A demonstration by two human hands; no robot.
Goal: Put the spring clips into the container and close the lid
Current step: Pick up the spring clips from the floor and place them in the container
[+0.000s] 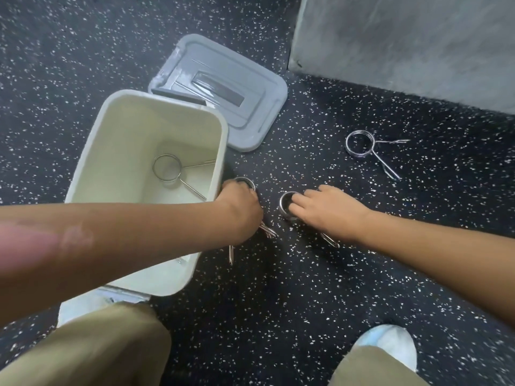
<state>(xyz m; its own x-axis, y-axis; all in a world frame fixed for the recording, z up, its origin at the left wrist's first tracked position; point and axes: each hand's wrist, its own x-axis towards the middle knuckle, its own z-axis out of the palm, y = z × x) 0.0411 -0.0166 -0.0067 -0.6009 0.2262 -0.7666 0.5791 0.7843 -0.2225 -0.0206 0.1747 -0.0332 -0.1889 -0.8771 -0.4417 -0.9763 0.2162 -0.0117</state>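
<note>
A cream rectangular container stands open on the speckled black floor, with one metal spring clip lying on its bottom. Its grey lid lies flat on the floor behind it. My left hand rests just right of the container, fingers closed over a spring clip whose handles stick out below my wrist. My right hand covers another spring clip, fingers on its coil. A further spring clip lies untouched on the floor, farther right.
A grey concrete block or wall rises at the back right. My knees in khaki trousers and a white shoe are at the bottom. A white object shows under the container's near end.
</note>
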